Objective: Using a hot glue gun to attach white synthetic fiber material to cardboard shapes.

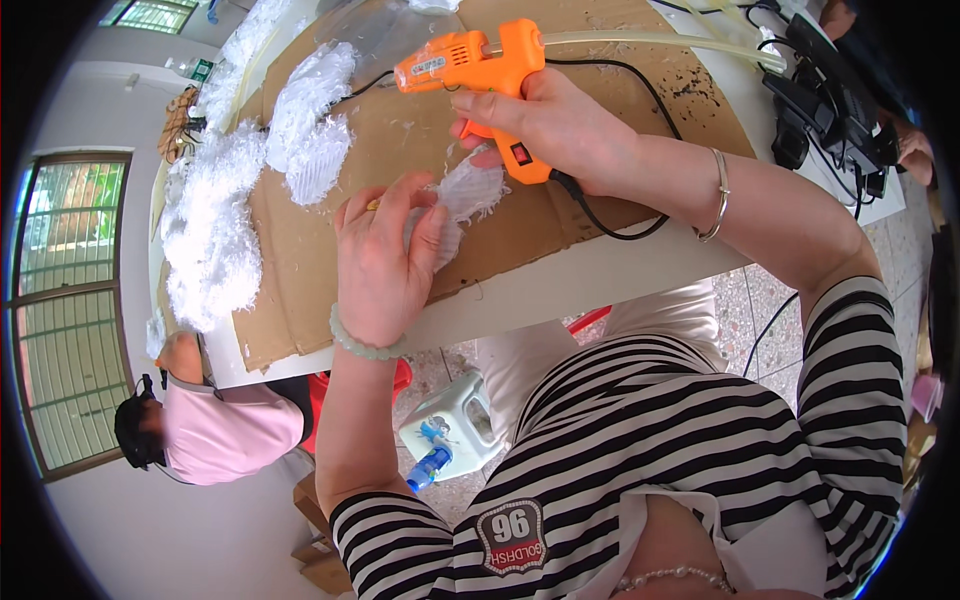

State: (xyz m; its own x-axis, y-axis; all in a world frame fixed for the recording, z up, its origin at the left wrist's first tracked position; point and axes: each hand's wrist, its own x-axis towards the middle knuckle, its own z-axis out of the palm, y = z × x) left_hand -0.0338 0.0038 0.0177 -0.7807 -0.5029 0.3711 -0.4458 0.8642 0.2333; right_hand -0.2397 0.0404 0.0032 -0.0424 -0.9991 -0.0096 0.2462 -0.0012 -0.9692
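Note:
My right hand (575, 130) is wrapped round the handle of an orange glue gun (482, 70). A long translucent glue stick (640, 38) runs out of its back, and its nozzle points left over the cardboard. With bent fingers, my left hand (385, 250) grips the edge of a white, ribbed piece with fringed edges (470, 192). That piece lies between my two hands, partly hidden by my left fingers. Farther left on the cardboard are more white fringed pieces (315, 125).
Brown cardboard (560, 215) covers much of the white table. White fluffy material (212, 230) is heaped along its left side. A black cord (640, 85) loops by my right wrist. Black equipment (830, 110) stands at right. A person in pink (235, 425) sits at left; a white jug (450, 430) is below.

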